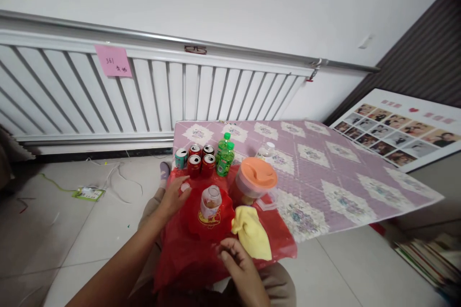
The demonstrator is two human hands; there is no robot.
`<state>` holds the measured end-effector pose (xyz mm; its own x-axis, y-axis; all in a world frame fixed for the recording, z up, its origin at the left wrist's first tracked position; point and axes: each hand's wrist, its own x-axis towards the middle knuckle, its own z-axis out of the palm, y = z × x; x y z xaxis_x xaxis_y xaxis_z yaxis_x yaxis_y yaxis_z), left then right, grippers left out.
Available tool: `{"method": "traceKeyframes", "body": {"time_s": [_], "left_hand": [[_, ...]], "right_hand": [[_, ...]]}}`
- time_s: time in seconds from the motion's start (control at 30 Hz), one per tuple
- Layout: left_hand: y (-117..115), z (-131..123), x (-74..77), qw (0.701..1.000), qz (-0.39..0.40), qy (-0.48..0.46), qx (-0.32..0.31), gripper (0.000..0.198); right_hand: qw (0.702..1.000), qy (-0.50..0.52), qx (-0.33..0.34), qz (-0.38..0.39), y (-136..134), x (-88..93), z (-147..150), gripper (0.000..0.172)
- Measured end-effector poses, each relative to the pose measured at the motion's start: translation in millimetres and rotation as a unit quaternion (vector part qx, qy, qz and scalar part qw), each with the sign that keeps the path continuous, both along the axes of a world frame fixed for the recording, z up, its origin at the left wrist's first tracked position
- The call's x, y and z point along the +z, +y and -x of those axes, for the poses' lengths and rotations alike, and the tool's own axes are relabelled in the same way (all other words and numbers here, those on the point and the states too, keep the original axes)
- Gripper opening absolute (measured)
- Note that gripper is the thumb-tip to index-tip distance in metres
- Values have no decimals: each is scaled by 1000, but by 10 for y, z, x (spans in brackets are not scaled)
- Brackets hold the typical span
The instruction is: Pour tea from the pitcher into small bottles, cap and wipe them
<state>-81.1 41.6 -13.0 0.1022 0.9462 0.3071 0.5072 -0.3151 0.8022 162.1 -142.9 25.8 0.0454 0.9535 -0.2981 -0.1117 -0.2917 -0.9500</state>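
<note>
A clear open-mouthed jar [211, 201] with a pale label stands upright in a red scalloped tray [194, 223]. My left hand [176, 195] is at the tray's left rim, its thumb and fingers apart beside a round pale pink lid [185, 186]. Whether they touch the lid is hard to tell. My right hand [237, 261] hovers near the front of the tray with its fingers curled together; what they hold, if anything, is hidden. A folded yellow cloth [252, 232] lies just beyond that hand, on red plastic sheeting [180, 264].
Several drink cans [194, 165] and two green bottles [225, 159] stand behind the tray. A tub with an orange lid [258, 172] is to the right, with a clear bottle [266, 149] behind it. A floral cloth [313, 187] covers the table. A radiator [194, 91] runs along the wall.
</note>
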Motion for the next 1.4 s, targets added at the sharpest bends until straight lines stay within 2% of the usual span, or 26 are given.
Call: {"method": "traceKeyframes", "body": {"time_s": [0.1,0.17,0.27,0.4,0.57,0.67,0.77,0.9,1.03,1.27,1.4], "left_hand": [[-246,-176,94,996,31,-55,-58,70],[-360,-317,137,994,50,-60,-71,87],[-434,-508,180,993,76,-60,-73,97],[-435,-661,202,992,89,-62,-70,88],[-440,-718,172,992,93,-74,-49,80],[-451,-725,147,991,90,-86,-42,79],[-459,-732,135,991,86,-94,-50,76],[-465,-750,131,990,88,-98,-52,76],[-467,-769,119,991,76,-99,-43,76],[-451,-770,125,990,83,-107,-49,74],[-437,-764,133,987,91,-116,-64,77]], "right_hand": [[998,7,-64,5,-33,47,-127,51],[996,8,-92,6,-51,73,-166,56],[992,4,-127,1,-68,90,-225,59],[985,-30,-171,-7,-90,64,-429,57],[972,-38,-234,-7,-76,-35,-824,53],[951,-41,-307,-17,73,-38,-1025,55],[932,-58,-354,-56,337,59,-1152,56],[926,-111,-348,-100,710,224,-1240,55],[937,-121,-307,-115,973,269,-1284,53],[944,-89,-300,-104,1242,205,-1259,75],[940,-76,-312,-114,1330,254,-1199,72]]}}
